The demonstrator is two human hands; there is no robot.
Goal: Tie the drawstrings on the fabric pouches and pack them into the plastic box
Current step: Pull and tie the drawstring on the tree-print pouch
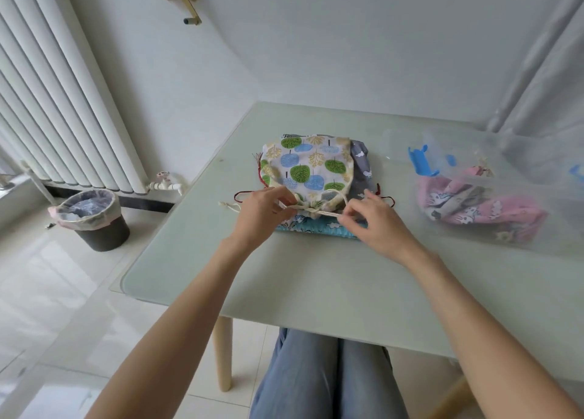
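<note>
A pouch printed with green and blue trees lies on top of a stack of pouches in the middle of the table, its gathered mouth toward me. My left hand pinches the cream drawstring at the left of the gathered mouth. My right hand pinches the same cord on the right, and a loop of it arches between the hands. A grey pouch and a teal pouch stick out from under the top one. The clear plastic box stands at the right with a pink pouch inside.
The pale green table reaches to a wall at the back. The box has blue latches. A lined bin stands on the floor to the left, below a white radiator. My knees are under the table's near edge.
</note>
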